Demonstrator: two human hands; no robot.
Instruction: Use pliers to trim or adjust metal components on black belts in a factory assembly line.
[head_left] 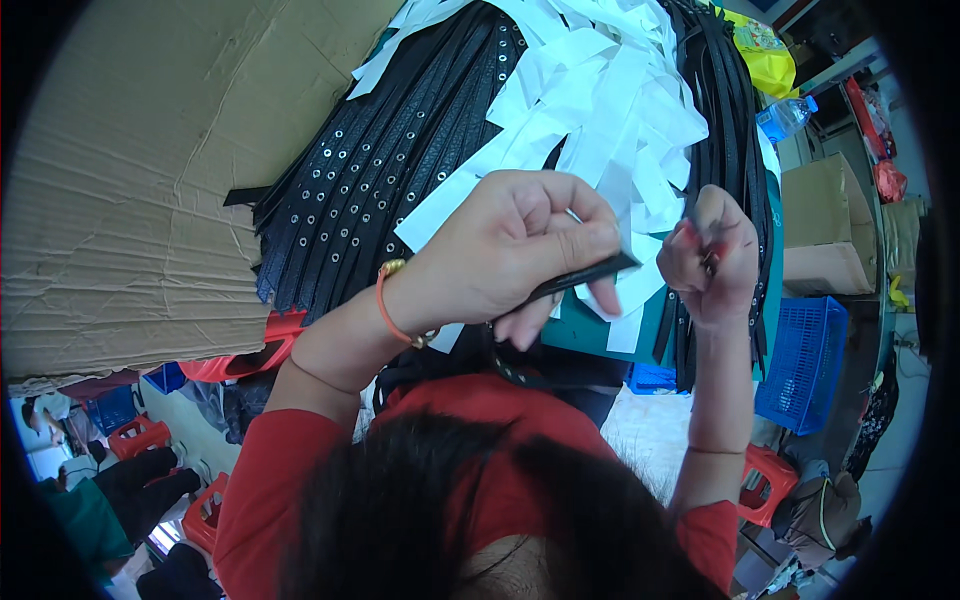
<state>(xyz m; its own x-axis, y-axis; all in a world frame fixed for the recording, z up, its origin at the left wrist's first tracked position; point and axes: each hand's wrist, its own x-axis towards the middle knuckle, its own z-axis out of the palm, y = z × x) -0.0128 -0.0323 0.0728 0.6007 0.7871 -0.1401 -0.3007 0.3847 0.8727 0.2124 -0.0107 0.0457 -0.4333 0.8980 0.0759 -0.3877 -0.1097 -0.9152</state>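
Observation:
My left hand point(535, 245) pinches a black leather-like strap point(590, 274) between thumb and fingers. The strap's cut, pointed end sticks out to the right of the thumb, and a stretch with metal eyelets hangs below the hand. My right hand point(715, 265) is closed in a fist a short way to the right, apart from the strap. Something small with red and dark parts shows in that fist, too blurred to name. White paper strips point(600, 110) lie heaped just beyond both hands. To the left are many black straps with eyelets point(370, 170), laid side by side.
A large cardboard sheet point(150, 180) rises on the left. More black straps point(735, 130) hang over the green table's point(590, 325) right side. Further right are a plastic bottle point(785, 118), a cardboard box point(825, 225) and a blue basket point(800, 365). Red stools point(768, 485) stand lower down.

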